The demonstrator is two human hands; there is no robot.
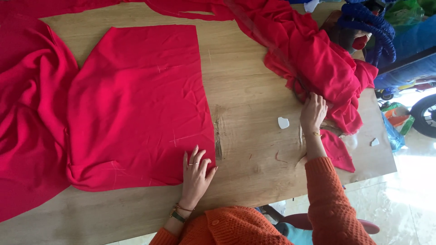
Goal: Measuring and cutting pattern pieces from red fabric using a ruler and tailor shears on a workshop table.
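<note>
Both of your hands are down on the wooden table (pixel 254 95), and every place below is told from that table. Your left hand (pixel 196 174) lies flat with the fingers spread, unclenched, pressing the near corner of the cut red fabric panel (pixel 141 104) against the tabletop close to the table's near edge. It grips nothing; it only rests on the cloth. Rings show on the fingers, and bracelets with a dark-strapped watch (pixel 178 216) sit at the wrist.

Your right hand (pixel 313 111) reaches toward the table's right end, where its fingertips meet the heap of bunched red fabric (pixel 313 54). Your fingers seem to curl into a fold there, though the cloth hides the tips, so you cannot tell whether they pinch it or merely touch it. A thin gold bracelet circles that wrist, and both arms wear orange knit sleeves (pixel 329 199).

On the bare wood between your hands lies a small white piece, probably chalk (pixel 283 122); a second white bit (pixel 374 142) sits nearer the table's right edge. A small red offcut (pixel 338 152) lies just beside your right forearm. More loose red cloth (pixel 27 113) drapes over the table's left end. Beyond the far right corner hangs a bundle of blue cord (pixel 368 22).
</note>
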